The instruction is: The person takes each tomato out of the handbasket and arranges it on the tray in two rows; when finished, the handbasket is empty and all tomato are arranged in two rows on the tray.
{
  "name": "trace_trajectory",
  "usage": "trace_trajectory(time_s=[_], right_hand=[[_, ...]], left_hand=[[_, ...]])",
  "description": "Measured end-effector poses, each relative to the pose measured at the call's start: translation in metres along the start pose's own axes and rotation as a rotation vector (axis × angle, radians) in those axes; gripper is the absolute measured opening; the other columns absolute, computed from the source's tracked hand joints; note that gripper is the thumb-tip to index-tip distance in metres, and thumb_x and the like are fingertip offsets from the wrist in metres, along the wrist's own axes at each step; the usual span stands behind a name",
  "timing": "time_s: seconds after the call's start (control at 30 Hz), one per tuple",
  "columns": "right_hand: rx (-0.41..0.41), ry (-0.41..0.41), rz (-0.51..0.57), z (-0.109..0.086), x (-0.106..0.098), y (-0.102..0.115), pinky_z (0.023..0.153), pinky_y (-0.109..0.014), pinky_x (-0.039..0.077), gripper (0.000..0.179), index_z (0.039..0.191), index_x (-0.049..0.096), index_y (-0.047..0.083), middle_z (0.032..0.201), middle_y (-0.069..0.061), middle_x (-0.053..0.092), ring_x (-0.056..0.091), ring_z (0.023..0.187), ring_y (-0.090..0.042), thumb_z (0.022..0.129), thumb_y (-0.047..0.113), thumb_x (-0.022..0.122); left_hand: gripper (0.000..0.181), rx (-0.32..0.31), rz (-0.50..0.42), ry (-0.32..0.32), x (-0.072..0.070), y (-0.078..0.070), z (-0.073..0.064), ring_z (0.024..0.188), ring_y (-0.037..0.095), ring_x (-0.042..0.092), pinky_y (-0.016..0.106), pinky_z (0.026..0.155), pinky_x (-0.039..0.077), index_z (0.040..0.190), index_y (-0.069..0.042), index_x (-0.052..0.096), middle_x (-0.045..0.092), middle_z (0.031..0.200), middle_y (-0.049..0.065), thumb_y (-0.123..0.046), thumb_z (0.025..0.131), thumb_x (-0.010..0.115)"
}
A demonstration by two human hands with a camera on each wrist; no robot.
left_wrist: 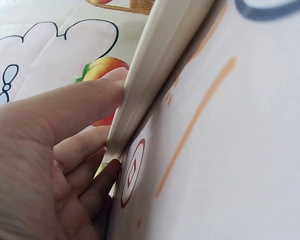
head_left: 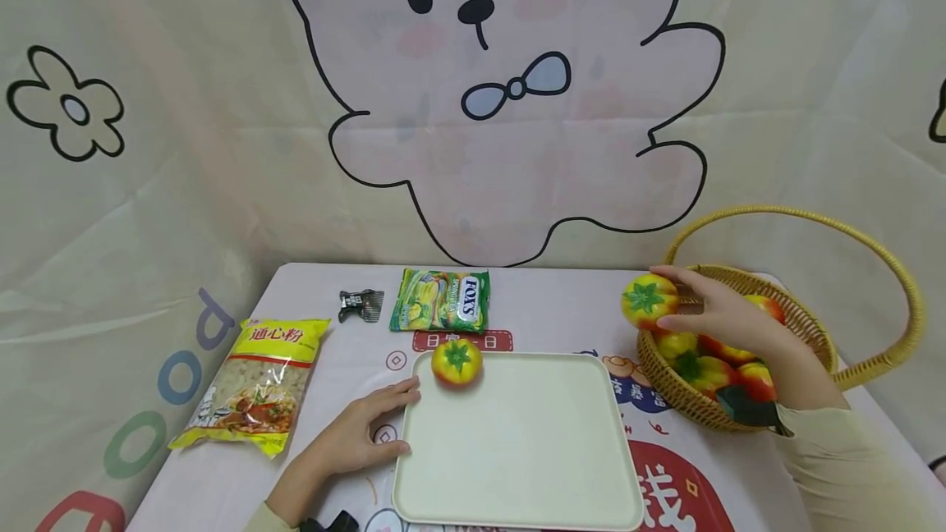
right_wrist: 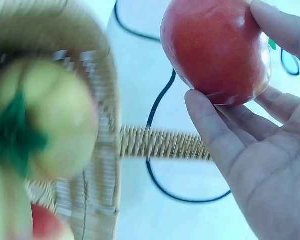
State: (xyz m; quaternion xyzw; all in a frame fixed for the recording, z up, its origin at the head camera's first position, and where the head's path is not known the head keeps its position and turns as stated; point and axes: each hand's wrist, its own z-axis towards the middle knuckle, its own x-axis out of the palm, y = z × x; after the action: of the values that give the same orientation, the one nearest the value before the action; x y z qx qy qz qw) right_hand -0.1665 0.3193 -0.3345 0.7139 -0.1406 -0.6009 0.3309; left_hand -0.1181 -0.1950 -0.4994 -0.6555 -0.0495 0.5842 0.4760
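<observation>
In the head view my right hand (head_left: pixel 720 310) holds a red-and-yellow fruit (head_left: pixel 650 300) with a green star-shaped top, just over the left rim of a wicker basket (head_left: pixel 820 343). Seen from the right wrist, the thumb and fingers grip its smooth red side (right_wrist: pixel 217 50). More such fruits (head_left: pixel 705 372) fill the basket, partly hidden by the hand and forearm. My left hand (head_left: pixel 362 429) rests at the left edge of a cream tray (head_left: pixel 517 450), its thumb and fingertips (left_wrist: pixel 115 75) against the rim. One similar fruit (head_left: pixel 456 362) sits at the tray's upper left corner.
A yellow bag of pasta (head_left: pixel 259 384) lies left of the tray. Behind the tray are a green candy packet (head_left: pixel 441 300) and a small black wrapped item (head_left: pixel 360 304). The basket's tall handle (head_left: pixel 897 286) leans out to the right. A printed cloth wall stands behind the table.
</observation>
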Motion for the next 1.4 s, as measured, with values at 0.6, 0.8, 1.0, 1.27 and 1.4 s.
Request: trace_trajectory(time_s=[0.6, 0.8, 1.0, 1.27, 1.4], right_hand=[[-0.229, 0.029, 0.473, 0.026, 0.082, 0.021, 0.084, -0.017, 0.053, 0.069, 0.146, 0.028, 0.006, 0.139, -0.017, 0.038, 0.052, 0.111, 0.000, 0.088, 0.007, 0.065], [-0.242, 0.058, 0.562, 0.041, 0.115, 0.036, 0.092, -0.015, 0.049, 0.070, 0.146, 0.031, 0.010, 0.145, -0.015, 0.035, 0.048, 0.123, -0.015, 0.087, 0.009, 0.067], [-0.206, 0.131, 0.544, 0.054, 0.143, 0.048, 0.102, -0.026, 0.045, 0.069, 0.144, 0.035, 0.016, 0.145, -0.011, 0.040, 0.041, 0.132, -0.031, 0.085, 0.019, 0.071], [-0.150, 0.209, 0.531, 0.064, 0.168, 0.046, 0.106, -0.034, 0.042, 0.072, 0.145, 0.034, 0.008, 0.147, -0.014, 0.038, 0.036, 0.136, -0.036, 0.085, 0.018, 0.071], [-0.126, 0.245, 0.520, 0.066, 0.176, 0.042, 0.106, -0.040, 0.042, 0.071, 0.145, 0.034, 0.007, 0.146, -0.016, 0.039, 0.038, 0.135, -0.038, 0.085, 0.018, 0.071]], left_hand=[[0.065, -0.008, -0.005, 0.008, 0.000, 0.000, 0.000, 0.136, 0.026, 0.040, 0.053, 0.107, 0.036, 0.135, -0.022, 0.053, 0.040, 0.149, -0.007, -0.043, 0.078, 0.073], [0.065, -0.003, -0.007, 0.004, -0.001, 0.001, 0.001, 0.136, 0.027, 0.039, 0.055, 0.107, 0.035, 0.136, -0.022, 0.053, 0.040, 0.150, -0.005, -0.043, 0.078, 0.073], [0.065, -0.001, -0.004, 0.011, -0.001, 0.002, 0.001, 0.136, 0.027, 0.039, 0.054, 0.108, 0.035, 0.137, -0.023, 0.052, 0.039, 0.150, -0.006, -0.044, 0.078, 0.072], [0.065, -0.007, -0.006, 0.008, -0.003, 0.000, 0.002, 0.136, 0.027, 0.040, 0.054, 0.107, 0.036, 0.135, -0.021, 0.053, 0.040, 0.149, -0.006, -0.044, 0.078, 0.073], [0.065, -0.015, -0.014, 0.014, -0.003, -0.001, 0.001, 0.136, 0.027, 0.039, 0.054, 0.107, 0.035, 0.136, -0.021, 0.053, 0.040, 0.150, -0.005, -0.042, 0.078, 0.073]])
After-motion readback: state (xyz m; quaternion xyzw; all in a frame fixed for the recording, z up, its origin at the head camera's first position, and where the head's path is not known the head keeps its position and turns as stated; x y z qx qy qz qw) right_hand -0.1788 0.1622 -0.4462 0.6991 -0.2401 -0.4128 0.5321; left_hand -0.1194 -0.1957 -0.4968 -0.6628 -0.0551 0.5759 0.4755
